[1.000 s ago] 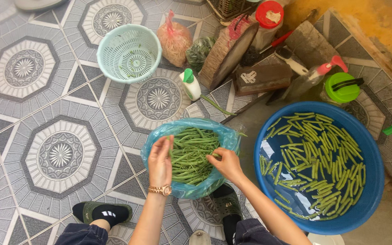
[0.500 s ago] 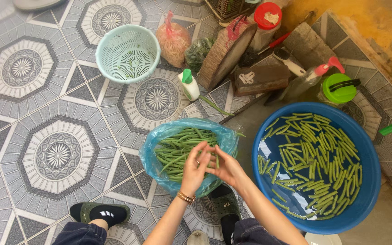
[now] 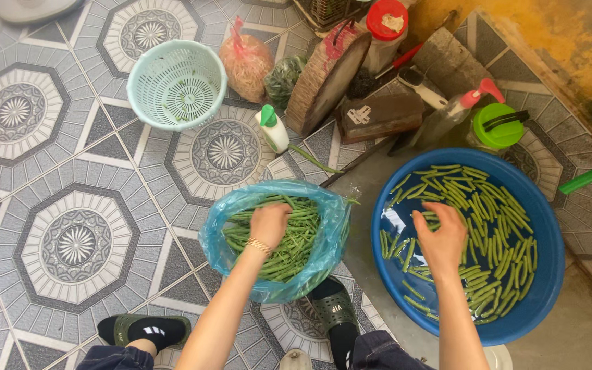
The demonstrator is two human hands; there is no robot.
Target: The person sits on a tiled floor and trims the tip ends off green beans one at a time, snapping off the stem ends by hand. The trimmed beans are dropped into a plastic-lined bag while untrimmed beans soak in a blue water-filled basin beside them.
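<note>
Reaching into the blue plastic bag (image 3: 275,240), the left hand (image 3: 268,223) curls down among whole green beans (image 3: 289,233); whether it grips any cannot be told. The right hand (image 3: 440,236), beside it in the bag half a second ago, has swung over the blue basin (image 3: 536,205), fingers spread and empty above cut bean pieces (image 3: 495,226). A pale green basket (image 3: 176,82) sits well apart on the tiled floor (image 3: 70,171).

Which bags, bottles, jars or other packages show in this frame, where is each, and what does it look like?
Blue plastic bag: centre floor, open, full of green beans; left hand inside.
Clear bag: top centre, pale contents, red tie.
Small white bottle: beside the basket, green cap.
Spray bottle: above the blue basin, red trigger.
Green-lidded jar: right of it.
Red-lidded jar: top edge.
</note>
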